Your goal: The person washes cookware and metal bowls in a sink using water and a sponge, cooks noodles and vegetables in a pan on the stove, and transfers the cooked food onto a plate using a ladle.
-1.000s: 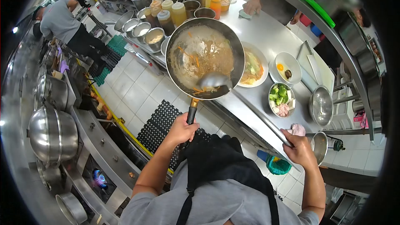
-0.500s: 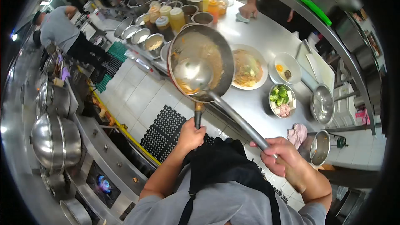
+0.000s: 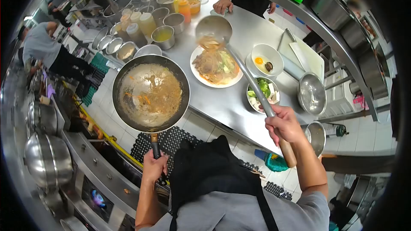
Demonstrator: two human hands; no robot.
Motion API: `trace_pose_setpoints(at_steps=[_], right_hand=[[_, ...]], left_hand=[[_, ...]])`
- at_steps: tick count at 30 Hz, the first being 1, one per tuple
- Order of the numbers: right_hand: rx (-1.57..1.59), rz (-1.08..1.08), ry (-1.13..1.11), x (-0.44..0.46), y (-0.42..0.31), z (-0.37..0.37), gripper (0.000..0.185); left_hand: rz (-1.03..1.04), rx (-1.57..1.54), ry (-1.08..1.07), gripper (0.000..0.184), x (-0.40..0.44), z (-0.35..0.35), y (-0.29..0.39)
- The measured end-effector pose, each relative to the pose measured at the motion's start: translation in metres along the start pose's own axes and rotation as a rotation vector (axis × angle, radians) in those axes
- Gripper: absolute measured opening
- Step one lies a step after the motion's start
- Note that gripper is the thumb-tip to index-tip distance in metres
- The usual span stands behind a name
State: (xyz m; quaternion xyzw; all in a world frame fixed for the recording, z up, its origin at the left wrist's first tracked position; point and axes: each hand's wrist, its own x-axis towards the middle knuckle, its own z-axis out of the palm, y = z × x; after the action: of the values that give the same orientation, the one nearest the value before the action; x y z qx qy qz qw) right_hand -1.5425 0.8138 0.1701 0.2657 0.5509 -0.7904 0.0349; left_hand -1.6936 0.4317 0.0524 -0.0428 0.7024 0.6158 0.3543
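Observation:
My left hand (image 3: 155, 167) is wrapped round the black handle of a frying pan (image 3: 182, 98). The pan hangs level beside the counter, with an oily brown film and a few orange shreds inside. My right hand (image 3: 284, 125) grips a long-handled ladle (image 3: 214, 29) by its metal and wooden shaft. Its bowl is tipped above a white plate (image 3: 198, 78), and brownish food (image 3: 209, 42), blurred, drops from it. On the plate lies a mound of noodle-like food (image 3: 218, 67) with pale green pieces.
Beside the plate stand a white bowl (image 3: 276, 66) with egg yolk and a bowl of broccoli (image 3: 265, 87). Sauce bottles (image 3: 147, 23) and metal pots line the far left. A knife (image 3: 299, 55) lies on the cutting board (image 3: 316, 55). Another person's hand (image 3: 223, 5) rests across the counter. A burner flame (image 3: 97, 197) burns at lower left.
The pan has moved left, away from the plate. The ladle has left the pan and tipped over the plate, dropping food. More brown food now covers the plate's left side.

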Motion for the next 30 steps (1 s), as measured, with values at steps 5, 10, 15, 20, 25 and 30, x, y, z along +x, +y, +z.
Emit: trace_pose_setpoints(at_steps=[5,10,15,20,25,30], right_hand=[[-0.541,0.032,0.148,0.033,0.012,-0.046,0.041],[-0.933,-0.368,0.231,0.039,0.031,-0.083,0.04],[-0.136,-0.081,-0.011,-0.005,0.038,-0.1,0.029],[0.451,0.364,-0.493,-0.073,0.125,-0.095,0.043],[0.226,0.586,-0.809,-0.147,0.181,-0.053,0.045],[-0.014,0.767,-1.049,-0.194,0.216,-0.033,0.043]], left_hand=[[-0.008,-0.063,0.1,0.016,-0.039,0.044,-0.032],[-0.026,-0.179,0.166,0.016,-0.083,0.086,-0.063],[-0.006,-0.263,0.183,0.015,-0.124,0.116,-0.112],[0.035,-0.374,0.177,0.016,-0.176,0.136,-0.168],[0.037,-0.414,0.253,0.017,-0.26,0.145,-0.225],[0.099,-0.433,0.449,0.017,-0.386,0.182,-0.282]])
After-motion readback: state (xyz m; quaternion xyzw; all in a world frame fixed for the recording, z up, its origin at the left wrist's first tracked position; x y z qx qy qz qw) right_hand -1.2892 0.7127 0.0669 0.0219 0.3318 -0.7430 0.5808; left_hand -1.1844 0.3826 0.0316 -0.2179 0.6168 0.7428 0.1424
